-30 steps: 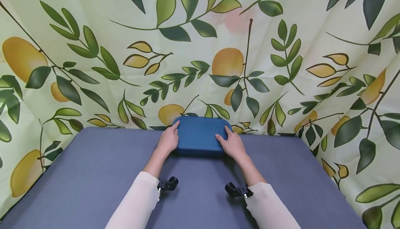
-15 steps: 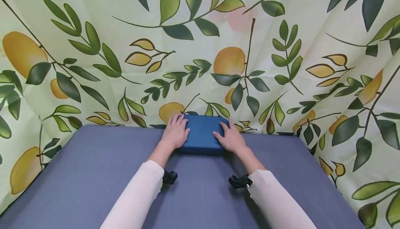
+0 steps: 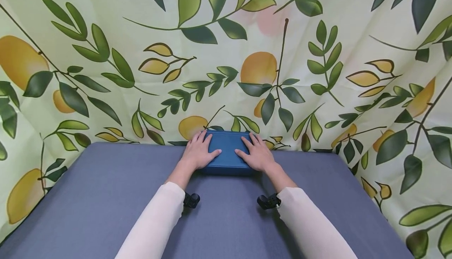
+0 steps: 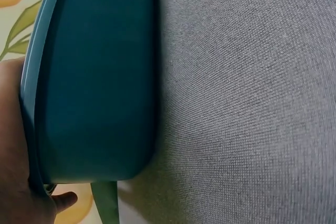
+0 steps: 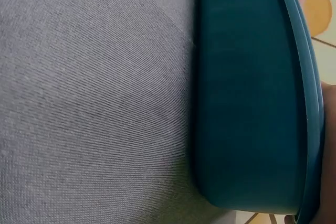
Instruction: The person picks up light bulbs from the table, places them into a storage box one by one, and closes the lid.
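A blue lidded box (image 3: pixel 227 149) with rounded corners sits at the far edge of the cloth-covered table. On the left part of its lid lies my left hand (image 3: pixel 196 153), fingers spread forward and thumb pointing inward. My right hand (image 3: pixel 257 152) rests on the right part the same way, its thumb toward the middle. The left wrist view shows the box's front wall (image 4: pixel 100 82) and a fingertip (image 4: pixel 65 201) past its end. In the right wrist view the lid's rim (image 5: pixel 307 82) runs beside the hand. The box's far side is hidden.
Grey-blue cloth (image 3: pixel 116 204) covers the table around and in front of the box. Directly behind the table's far edge hangs a curtain (image 3: pixel 219 55) printed with leaves and fruit, and it continues along both sides. Each wrist wears a black camera strap (image 3: pixel 192 200).
My left hand has gone from gripping the box's left edge to lying spread on the lid. The right hand's fingers have shifted inward onto the lid. The box stays in place.
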A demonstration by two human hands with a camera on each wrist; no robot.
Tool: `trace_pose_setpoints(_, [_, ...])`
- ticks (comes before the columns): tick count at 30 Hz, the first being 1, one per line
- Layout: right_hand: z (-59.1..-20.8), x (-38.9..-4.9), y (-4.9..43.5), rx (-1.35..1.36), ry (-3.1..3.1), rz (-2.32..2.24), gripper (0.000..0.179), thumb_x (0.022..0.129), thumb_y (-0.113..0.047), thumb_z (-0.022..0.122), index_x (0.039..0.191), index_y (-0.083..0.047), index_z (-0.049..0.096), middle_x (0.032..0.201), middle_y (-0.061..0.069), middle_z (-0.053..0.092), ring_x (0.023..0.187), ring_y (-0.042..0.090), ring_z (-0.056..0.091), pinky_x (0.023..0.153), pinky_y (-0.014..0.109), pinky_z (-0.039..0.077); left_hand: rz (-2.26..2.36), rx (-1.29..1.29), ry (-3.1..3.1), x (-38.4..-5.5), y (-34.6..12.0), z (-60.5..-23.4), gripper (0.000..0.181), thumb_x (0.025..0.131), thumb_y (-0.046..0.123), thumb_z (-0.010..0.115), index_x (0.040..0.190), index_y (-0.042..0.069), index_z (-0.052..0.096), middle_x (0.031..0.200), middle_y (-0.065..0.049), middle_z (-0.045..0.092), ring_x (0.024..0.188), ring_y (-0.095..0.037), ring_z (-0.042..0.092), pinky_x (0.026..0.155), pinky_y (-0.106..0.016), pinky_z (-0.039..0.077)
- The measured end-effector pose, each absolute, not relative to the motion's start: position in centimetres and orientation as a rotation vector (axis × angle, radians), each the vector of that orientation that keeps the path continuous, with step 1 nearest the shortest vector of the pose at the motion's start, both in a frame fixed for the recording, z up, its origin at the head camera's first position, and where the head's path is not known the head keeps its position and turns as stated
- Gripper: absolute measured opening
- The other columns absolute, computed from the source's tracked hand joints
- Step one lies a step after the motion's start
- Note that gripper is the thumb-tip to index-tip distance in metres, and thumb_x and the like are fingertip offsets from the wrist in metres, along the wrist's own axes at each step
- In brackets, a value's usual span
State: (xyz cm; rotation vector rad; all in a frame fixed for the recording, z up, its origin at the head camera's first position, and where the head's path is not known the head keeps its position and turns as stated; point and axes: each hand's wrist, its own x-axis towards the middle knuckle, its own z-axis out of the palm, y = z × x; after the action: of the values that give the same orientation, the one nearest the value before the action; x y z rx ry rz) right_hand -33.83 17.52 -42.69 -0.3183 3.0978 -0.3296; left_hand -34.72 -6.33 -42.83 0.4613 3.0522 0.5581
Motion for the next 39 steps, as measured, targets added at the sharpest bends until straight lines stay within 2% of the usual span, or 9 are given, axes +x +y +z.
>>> trace_pose_setpoints(12, [-42.7,-32.8,17.5,-0.375,3.072,-0.425,0.071,0.101,-0.058,0.045,0.16,-0.019,0.034,0.171,0.014,0.016,0.159,0.037,0.007,0.121,0.062,0.028,0.596,0.397,3.088,-32.6,-6.5,-43.4,0.082,0.097,0.06,0.053,0.159,0.01,0.032,0.169,-0.015,0.019,0.157,-0.036,0.015,0.122,-0.06,0.027])
trace_pose_setpoints(16, [-42.9,-32.1,17.6,-0.385,3.076,-0.469,0.072,0.101,-0.058,0.047,0.159,-0.019,0.035,0.171,0.014,0.016,0.159,0.037,0.006,0.12,0.063,0.027,0.628,0.388,3.101,-31.8,-6.4,-43.5,0.082,0.096,0.059,0.055,0.159,0.01,0.034,0.169,-0.015,0.02,0.157,-0.036,0.016,0.121,-0.061,0.029])
trace_pose_setpoints(25, [-43.4,-30.1,17.3,-0.347,3.106,-0.491,0.073,0.1,-0.059,0.048,0.159,-0.018,0.035,0.17,0.014,0.017,0.159,0.038,0.01,0.114,0.066,0.035,0.628,0.417,3.076,-30.2,-6.8,-43.4,0.082,0.096,0.058,0.056,0.159,0.011,0.034,0.17,-0.013,0.02,0.158,-0.035,0.016,0.122,-0.06,0.028])
trace_pose_setpoints(33, [-43.2,-28.4,17.8,-0.291,3.142,-0.472,0.074,0.099,-0.06,0.05,0.158,-0.018,0.037,0.17,0.014,0.02,0.159,0.037,0.011,0.113,0.064,0.037,0.665,0.468,3.065,-29.1,-6.3,-43.4,0.08,0.096,0.059,0.056,0.158,0.012,0.035,0.17,-0.013,0.02,0.158,-0.034,0.015,0.121,-0.059,0.03])
trace_pose_setpoints(39, [-43.4,-27.6,18.2,-0.289,3.159,-0.523,0.073,0.098,-0.058,0.054,0.157,-0.017,0.039,0.169,0.016,0.022,0.158,0.039,0.014,0.112,0.066,0.037,0.712,0.462,3.095,-28.4,-6.0,-43.6,0.074,0.096,0.056,0.058,0.155,0.014,0.042,0.169,-0.011,0.026,0.158,-0.031,0.019,0.118,-0.056,0.035])
